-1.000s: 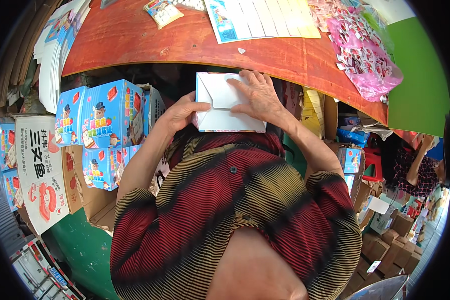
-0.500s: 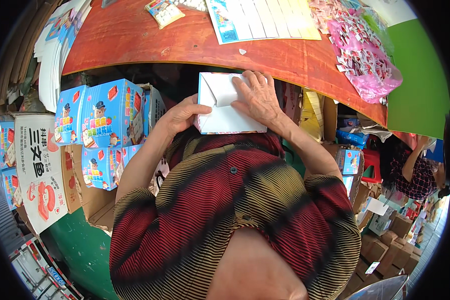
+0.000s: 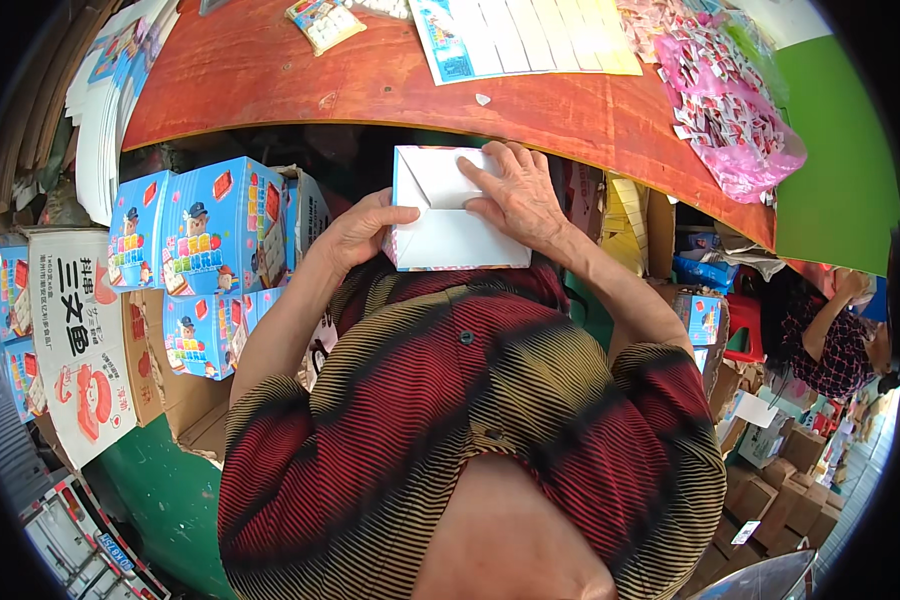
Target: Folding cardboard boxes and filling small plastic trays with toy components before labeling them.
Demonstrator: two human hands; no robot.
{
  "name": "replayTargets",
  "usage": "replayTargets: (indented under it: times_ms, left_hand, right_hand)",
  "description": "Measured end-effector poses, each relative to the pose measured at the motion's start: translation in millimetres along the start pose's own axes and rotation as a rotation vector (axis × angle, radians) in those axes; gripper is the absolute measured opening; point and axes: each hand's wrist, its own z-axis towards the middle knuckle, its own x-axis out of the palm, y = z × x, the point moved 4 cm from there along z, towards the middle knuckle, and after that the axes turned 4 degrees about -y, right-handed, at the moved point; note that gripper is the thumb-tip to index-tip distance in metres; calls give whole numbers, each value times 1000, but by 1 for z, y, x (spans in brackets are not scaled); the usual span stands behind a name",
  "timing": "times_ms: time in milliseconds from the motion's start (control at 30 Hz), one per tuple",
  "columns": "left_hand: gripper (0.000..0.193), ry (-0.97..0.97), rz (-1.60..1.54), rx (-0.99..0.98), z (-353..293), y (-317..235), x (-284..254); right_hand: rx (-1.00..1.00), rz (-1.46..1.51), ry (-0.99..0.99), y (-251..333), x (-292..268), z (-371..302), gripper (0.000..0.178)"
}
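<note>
- The white box (image 3: 452,228) sat upper centre, its underside hidden from me.
- The left hand (image 3: 363,230) pinched its left edge, thumb on top, fingertips hidden.
- The right hand (image 3: 523,200) lay spread over its right half.

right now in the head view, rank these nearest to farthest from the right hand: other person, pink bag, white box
From the right hand:
1. White box: touching, under its fingers.
2. Pink bag: ahead and to the right, on the table.
3. Other person: far right, beyond the table.
</note>
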Motion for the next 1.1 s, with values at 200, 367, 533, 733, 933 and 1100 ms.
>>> replayTargets:
  times_ms: [200,367,533,733,933,1100]
  left_hand:
    - [49,-40,10,15,0,-1,-3]
    - [49,-36,13,42,-1,-2,-3]
    - [50,-39,11,38,-4,1,-2]
    - [48,-56,29,54,-3,0,-2]
    - [55,29,46,74,-1,-2,0]
    - [51,-2,67,146,0,-2,1]
  right_hand:
    - [-65,126,98,-15,-2,3,38]
    - [-33,205,122,-17,-4,8,41]
    - [-81,137,58,-8,-4,1,46]
    - [-108,64,71,-7,-3,1,53]
    - [139,268,104,-18,-7,8,53]
    - [177,160,175,-10,-4,14,51]
